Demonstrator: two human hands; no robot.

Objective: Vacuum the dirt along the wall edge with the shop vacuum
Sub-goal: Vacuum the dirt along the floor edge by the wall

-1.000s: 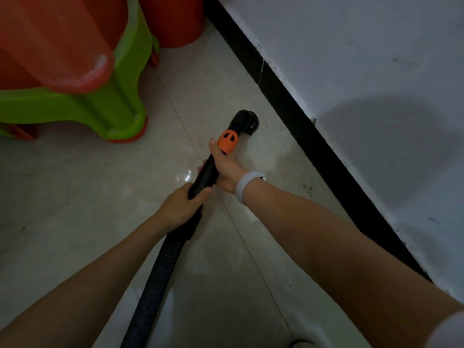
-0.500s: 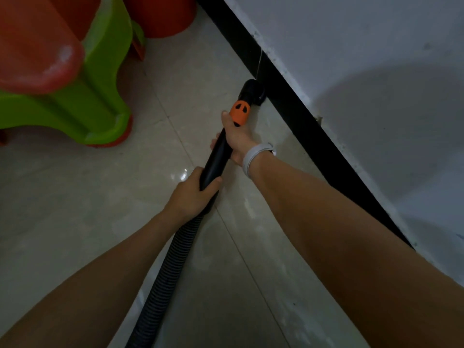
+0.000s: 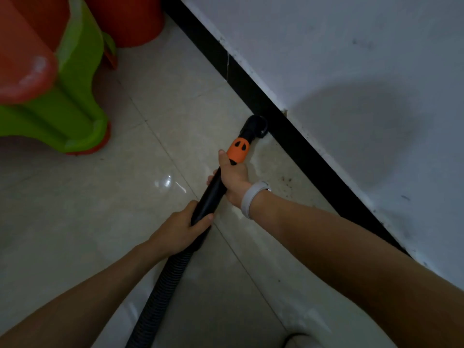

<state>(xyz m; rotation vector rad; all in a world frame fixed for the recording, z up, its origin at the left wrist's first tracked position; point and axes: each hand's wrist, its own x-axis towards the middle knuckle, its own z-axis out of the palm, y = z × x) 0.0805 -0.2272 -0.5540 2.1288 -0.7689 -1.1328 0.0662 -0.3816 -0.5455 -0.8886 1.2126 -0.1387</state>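
A black vacuum hose (image 3: 160, 295) runs up from the bottom edge into a smooth black wand (image 3: 209, 195) with an orange collar (image 3: 238, 149). The wand's black nozzle (image 3: 254, 126) sits on the floor against the black baseboard (image 3: 308, 156). My left hand (image 3: 179, 233) grips the wand where the ribbed hose joins it. My right hand (image 3: 234, 179), with a pale wristband, grips the wand just below the orange collar. Dark specks of dirt (image 3: 287, 183) lie on the tile beside the baseboard, right of my right hand.
A green plastic stool (image 3: 72, 104) with red stools (image 3: 25, 71) nested around it stands at the upper left. A red bucket (image 3: 130, 18) sits by the wall at the top. The white wall (image 3: 351, 84) rises to the right. Pale floor tiles (image 3: 100, 197) stretch to the left.
The nozzle went from the open tile to the baseboard and has slid along it toward me. Both hands keep their grip on the wand.
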